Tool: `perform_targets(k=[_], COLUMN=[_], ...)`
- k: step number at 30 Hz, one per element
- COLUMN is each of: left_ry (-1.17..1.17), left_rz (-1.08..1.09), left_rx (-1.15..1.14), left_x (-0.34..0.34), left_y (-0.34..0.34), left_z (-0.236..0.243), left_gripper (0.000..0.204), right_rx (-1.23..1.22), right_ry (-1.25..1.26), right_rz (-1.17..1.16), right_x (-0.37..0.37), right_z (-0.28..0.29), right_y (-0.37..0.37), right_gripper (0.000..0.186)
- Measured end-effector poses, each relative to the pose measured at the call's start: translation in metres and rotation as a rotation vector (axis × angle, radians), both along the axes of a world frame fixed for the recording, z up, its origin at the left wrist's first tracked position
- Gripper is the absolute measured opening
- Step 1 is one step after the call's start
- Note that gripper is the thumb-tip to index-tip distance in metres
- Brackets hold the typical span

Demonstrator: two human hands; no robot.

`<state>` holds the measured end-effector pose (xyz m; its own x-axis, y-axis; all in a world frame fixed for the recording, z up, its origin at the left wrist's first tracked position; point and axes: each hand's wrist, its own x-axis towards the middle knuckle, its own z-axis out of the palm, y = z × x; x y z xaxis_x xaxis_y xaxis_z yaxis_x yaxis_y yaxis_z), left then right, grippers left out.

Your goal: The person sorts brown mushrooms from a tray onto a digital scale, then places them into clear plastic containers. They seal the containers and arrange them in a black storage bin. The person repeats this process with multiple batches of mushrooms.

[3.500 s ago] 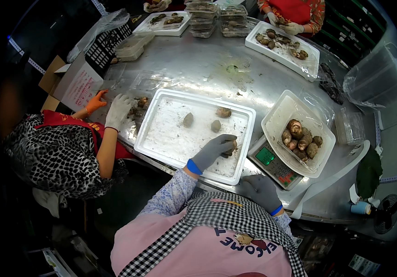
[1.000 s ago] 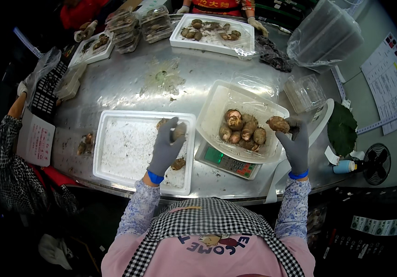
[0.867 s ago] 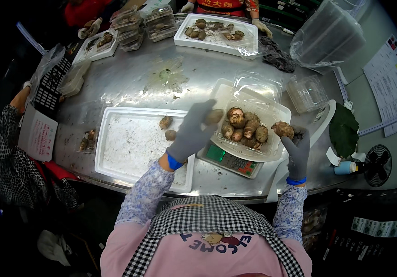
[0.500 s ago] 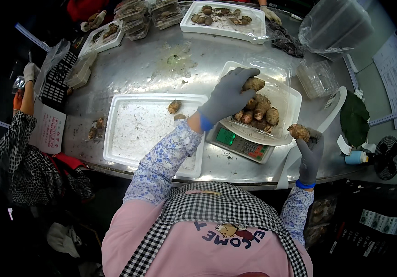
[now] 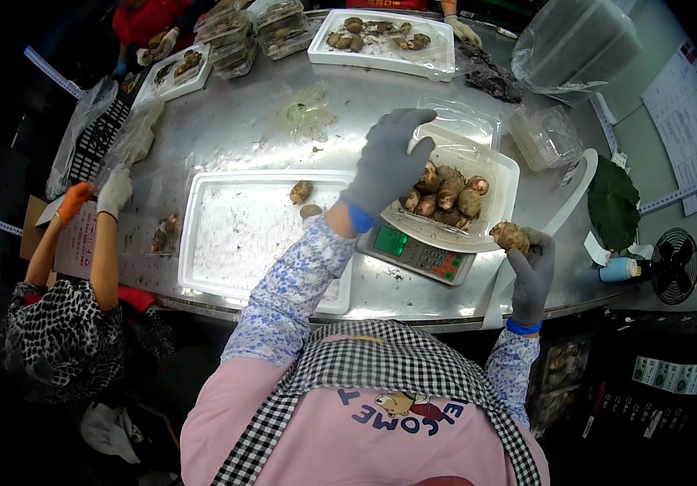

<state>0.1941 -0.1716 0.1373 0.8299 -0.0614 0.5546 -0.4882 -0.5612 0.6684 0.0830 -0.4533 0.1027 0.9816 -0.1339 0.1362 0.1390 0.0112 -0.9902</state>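
Observation:
My left hand [image 5: 389, 160], in a grey glove, hovers at the left edge of a clear plastic box [image 5: 490, 139]. Its thumb and fingers are apart with nothing between them. Several brown taro corms [image 5: 450, 188] lie heaped in that box, which rests in a white plastic tray [image 5: 504, 190] on a digital scale [image 5: 417, 255]. To the right of the scale my right hand [image 5: 533, 275], gloved too, grips one taro corm [image 5: 510, 236]. Left of the scale, a white foam tray [image 5: 239, 235] holds a loose taro [image 5: 301, 192] and another one [image 5: 310, 211] partly behind my left forearm.
A co-worker's gloved hands [image 5: 113, 193] work at the left beside a black crate [image 5: 101, 138]. Across the steel table stand another tray of taro [image 5: 381, 69] and stacked filled boxes [image 5: 280, 28]. To the right are empty clear boxes [image 5: 547, 134], a large leaf [image 5: 613, 202] and a small fan [image 5: 674, 267].
My left hand has let go of its taro corm, which now lies among the others in the box. The right hand keeps its corm. At left, the co-worker's hands have moved toward the table.

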Motion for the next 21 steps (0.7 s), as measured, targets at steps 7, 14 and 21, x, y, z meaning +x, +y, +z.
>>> perform_targets(k=[7,14,21], left_ry=[0.138,0.378,0.876], left_rz=[0.085,0.113,-0.371], left_rx=[-0.28,-0.318,-0.517], left_x=[-0.062,-0.143,-0.195], left_y=[0.052,0.068,0.052], left_z=[-0.014,-0.052,-0.072], left_gripper=[0.028,0.025,0.047], right_rx=[0.047,-0.026,-0.312], right_ry=[0.006,0.047,0.044], right_rz=[0.152,0.557,0.625], right_x=[-0.001,-0.025,-0.049], right_z=[0.012,-0.007,-0.036], right_y=[0.02,0.06,0.096], right_gripper=[0.043,0.049,0.043])
